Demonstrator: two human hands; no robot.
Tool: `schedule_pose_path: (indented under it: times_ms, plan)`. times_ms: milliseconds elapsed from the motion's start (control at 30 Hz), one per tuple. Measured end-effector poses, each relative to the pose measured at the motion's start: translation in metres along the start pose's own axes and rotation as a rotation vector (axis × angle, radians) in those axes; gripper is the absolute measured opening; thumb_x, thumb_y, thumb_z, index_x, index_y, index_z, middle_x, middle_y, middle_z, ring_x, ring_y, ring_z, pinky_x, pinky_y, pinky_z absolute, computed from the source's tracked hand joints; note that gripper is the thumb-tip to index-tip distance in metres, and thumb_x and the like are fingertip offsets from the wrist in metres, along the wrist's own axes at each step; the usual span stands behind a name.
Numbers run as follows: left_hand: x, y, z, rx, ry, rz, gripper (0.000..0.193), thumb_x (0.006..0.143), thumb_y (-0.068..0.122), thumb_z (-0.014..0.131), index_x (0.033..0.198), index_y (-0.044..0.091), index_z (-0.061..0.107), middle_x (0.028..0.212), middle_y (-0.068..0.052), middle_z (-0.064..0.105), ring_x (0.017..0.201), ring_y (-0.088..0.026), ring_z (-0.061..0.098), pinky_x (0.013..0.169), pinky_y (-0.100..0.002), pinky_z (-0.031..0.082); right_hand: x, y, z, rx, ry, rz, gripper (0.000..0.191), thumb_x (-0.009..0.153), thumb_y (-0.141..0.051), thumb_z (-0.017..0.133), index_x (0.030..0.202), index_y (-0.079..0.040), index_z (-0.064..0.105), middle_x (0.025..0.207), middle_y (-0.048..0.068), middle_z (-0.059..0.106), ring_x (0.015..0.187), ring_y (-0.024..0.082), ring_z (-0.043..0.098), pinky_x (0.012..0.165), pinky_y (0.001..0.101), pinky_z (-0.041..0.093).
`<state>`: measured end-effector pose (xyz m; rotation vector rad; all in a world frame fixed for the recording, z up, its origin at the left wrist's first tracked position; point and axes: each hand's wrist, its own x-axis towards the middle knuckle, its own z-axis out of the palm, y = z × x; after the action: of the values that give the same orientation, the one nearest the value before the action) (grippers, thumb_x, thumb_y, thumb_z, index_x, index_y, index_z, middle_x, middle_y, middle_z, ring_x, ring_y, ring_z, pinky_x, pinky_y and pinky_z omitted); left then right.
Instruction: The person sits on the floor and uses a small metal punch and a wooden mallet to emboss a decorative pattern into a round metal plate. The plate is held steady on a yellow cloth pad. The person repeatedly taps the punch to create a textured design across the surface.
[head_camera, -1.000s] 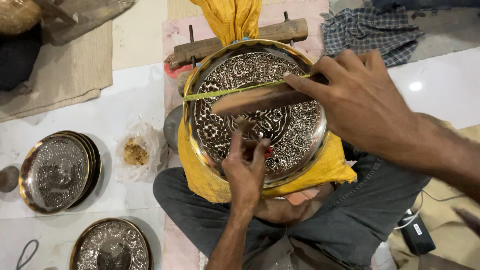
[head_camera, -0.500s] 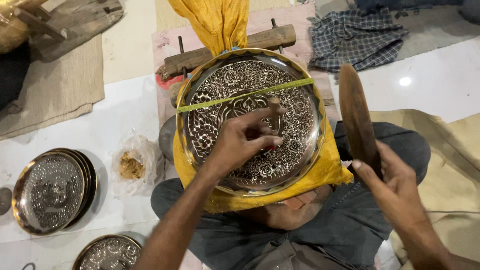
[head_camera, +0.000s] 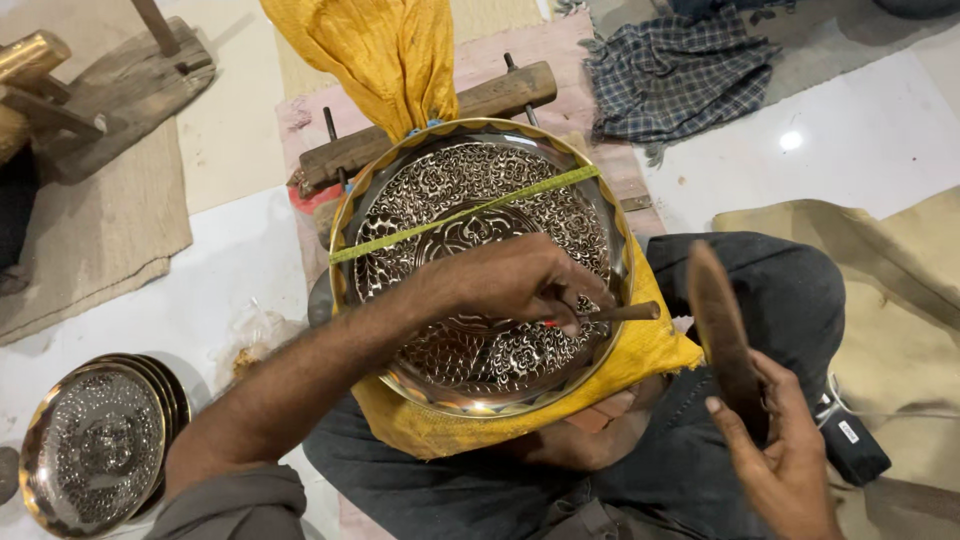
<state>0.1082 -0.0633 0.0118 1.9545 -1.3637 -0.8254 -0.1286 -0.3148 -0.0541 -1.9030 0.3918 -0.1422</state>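
On the round, embossed brass plate (head_camera: 480, 265), left hand (head_camera: 520, 285) grips a chisel (head_camera: 615, 313).

The round plate (head_camera: 480, 270) is glossy embossed metal. Coarse yellow cloth (head_camera: 640, 350) wraps it. At twelve o'clock, the block (head_camera: 430, 125) is rough, worn wood.

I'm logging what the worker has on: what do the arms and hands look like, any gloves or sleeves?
Both hands are bare, no gloves. The left hand shows a bare forearm with a grey sleeve pushed up at the elbow. The right hand shows no sleeve in view. No rings or watch visible.
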Motion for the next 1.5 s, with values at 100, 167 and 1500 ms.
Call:
schedule_pose_path:
  times_ms: [100,167,1500]
  plan:
    - [0.000,-0.002,0.000,-0.011,0.040,0.077,0.047,0.081,0.020,0.081,0.127,0.020,0.071,0.077,-0.001,0.079,0.061,-0.012,0.070,0.055,-0.035,0.054,-0.004,0.004,-0.001,0.043,-0.042,-0.068,0.067,0.090,-0.003,0.064,0.153,0.002,0.041,0.141,0.017,0.058,0.130,0.020,0.056,0.108,0.0327,0.045]
    - [-0.001,-0.002,0.001,-0.028,0.052,0.081,0.045,0.083,0.020,0.080,0.127,0.020,0.070,0.080,0.001,0.079,0.061,-0.010,0.071,0.054,-0.033,0.055,-0.005,0.007,-0.002,-0.131,-0.015,0.072,0.070,0.092,-0.005,0.067,0.158,-0.006,0.044,0.138,0.016,0.062,0.114,0.023,0.063,0.081,0.0360,0.051]
    - [0.007,-0.005,-0.001,-0.008,-0.065,0.035,0.049,0.083,0.023,0.079,0.130,0.018,0.068,0.071,0.000,0.076,0.056,-0.011,0.067,0.050,-0.033,0.054,-0.003,-0.013,-0.003,-0.536,0.087,-0.253,0.068,0.088,0.002,0.070,0.153,-0.009,0.052,0.129,0.015,0.061,0.116,0.021,0.063,0.094,0.0352,0.054]
